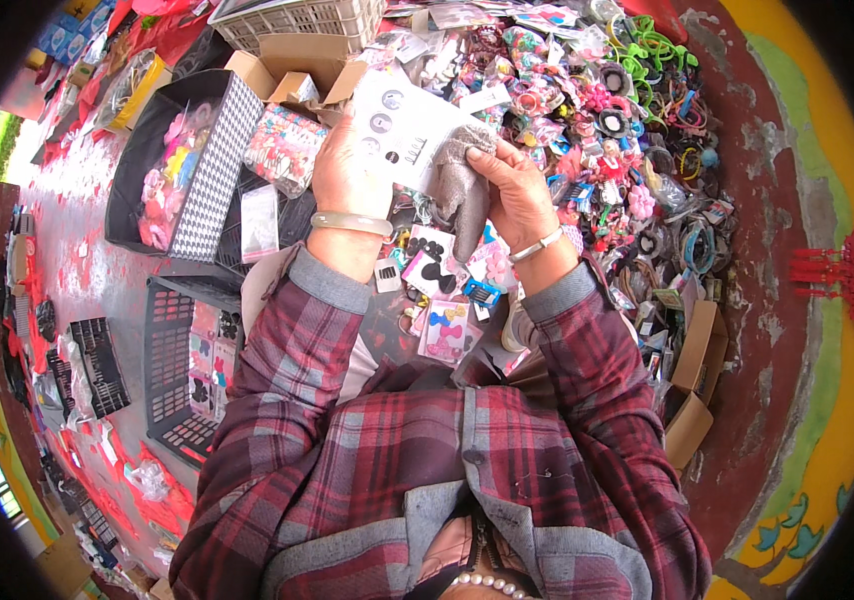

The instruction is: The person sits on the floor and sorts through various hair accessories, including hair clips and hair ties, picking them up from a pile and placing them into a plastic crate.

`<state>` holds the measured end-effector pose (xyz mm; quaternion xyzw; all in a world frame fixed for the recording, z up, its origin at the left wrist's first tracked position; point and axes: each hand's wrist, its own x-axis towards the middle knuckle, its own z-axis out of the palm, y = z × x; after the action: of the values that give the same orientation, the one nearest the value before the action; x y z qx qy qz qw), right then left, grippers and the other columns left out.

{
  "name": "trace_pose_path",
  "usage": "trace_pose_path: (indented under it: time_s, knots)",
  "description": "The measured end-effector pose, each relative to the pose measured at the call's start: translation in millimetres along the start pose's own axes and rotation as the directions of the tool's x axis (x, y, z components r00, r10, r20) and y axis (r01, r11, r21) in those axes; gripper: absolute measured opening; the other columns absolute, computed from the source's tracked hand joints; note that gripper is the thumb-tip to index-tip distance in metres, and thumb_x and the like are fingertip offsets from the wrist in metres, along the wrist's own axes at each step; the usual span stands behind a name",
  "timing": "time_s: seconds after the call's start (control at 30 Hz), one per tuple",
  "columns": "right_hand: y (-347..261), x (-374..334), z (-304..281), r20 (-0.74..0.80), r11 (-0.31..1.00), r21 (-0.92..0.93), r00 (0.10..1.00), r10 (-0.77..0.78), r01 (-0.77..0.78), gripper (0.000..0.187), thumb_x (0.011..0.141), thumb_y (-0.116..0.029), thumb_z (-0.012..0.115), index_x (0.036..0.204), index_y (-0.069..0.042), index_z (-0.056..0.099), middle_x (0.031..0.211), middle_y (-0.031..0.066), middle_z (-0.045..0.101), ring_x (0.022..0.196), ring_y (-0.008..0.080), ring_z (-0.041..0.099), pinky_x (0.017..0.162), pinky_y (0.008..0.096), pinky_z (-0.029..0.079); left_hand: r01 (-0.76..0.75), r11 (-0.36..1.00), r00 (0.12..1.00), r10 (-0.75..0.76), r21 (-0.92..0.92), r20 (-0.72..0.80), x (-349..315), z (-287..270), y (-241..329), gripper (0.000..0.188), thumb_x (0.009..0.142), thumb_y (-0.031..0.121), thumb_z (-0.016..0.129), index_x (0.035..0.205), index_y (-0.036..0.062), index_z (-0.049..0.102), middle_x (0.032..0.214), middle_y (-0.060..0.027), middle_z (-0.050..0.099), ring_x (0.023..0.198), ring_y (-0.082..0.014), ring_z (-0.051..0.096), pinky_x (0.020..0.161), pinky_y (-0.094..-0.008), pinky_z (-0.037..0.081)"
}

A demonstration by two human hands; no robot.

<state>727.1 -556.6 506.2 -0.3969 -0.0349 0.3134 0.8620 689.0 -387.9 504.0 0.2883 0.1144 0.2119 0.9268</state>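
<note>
My left hand grips the left edge of a white sheet, its fingers partly hidden by it. The sheet bears three larger round grey pictures, a smaller dark round one and a row of little coil-like drawings; any lettering is too fine for me to make out. My right hand pinches one grey cloth between thumb and fingers, and the cloth overlaps the sheet's lower right corner.

I wear one bracelet on each wrist. Below the sheet I count one card of black bows, one card of coloured bows and one blue item. Left of the sheet stand one houndstooth-sided box with colourful pieces inside and, lower, one black basket holding carded pieces. Above the sheet are one open cardboard box and one pale lattice crate. Right of it spreads a heap of hair accessories, too tangled to count.

Far left of the sheet, red scraps litter a grey floor; far right, beyond the heap, a scuffed dark-red surface meets green and yellow painted bands.
</note>
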Motion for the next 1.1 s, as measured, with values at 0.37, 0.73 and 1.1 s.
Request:
trace_pose_path:
  time_s: [0.37,0.73,1.1]
  knots:
    - [17.9,-8.7,1.9,0.037,0.983,-0.169,0.996,0.082,-0.075,0.024,0.08,-0.003,0.06,0.104,0.001,0.056,0.093,0.0073,0.063,0.082,0.0152,0.06,0.075,0.0273,0.048,-0.047,0.993,0.998,0.042,-0.112,-0.049,8.3,-4.8,14.8,0.031,0.089,0.021,0.052,0.109,-0.0021,0.054,0.102,-0.0107,0.061,0.091,-0.02,0.06,0.081,-0.0316,0.048]
    - [10.1,-14.4,5.8,-0.003,0.89,-0.399,0.97,-0.243,0.221,0.026,0.077,0.003,0.061,0.103,0.0,0.059,0.092,0.0033,0.063,0.081,0.0092,0.058,0.074,0.0227,0.046,0.026,0.991,1.0,-0.025,-0.131,0.007,8.6,-2.1,4.2,0.043,0.085,0.028,0.058,0.117,0.002,0.048,0.115,-0.0073,0.054,0.107,-0.0214,0.051,0.093,-0.04,0.04]
    - [-28.0,-19.1,4.3,0.629,-0.461,-0.776,0.466,-0.622,0.431,0.028,0.068,-0.004,0.061,0.096,-0.008,0.061,0.085,0.0057,0.06,0.076,0.0224,0.059,0.068,0.0343,0.045,0.346,0.92,0.93,-0.309,-0.186,0.198,-5.1,15.3,4.1,0.068,0.08,0.055,0.053,0.109,-0.0057,0.046,0.112,-0.0196,0.052,0.107,-0.0305,0.049,0.093,-0.0429,0.039]
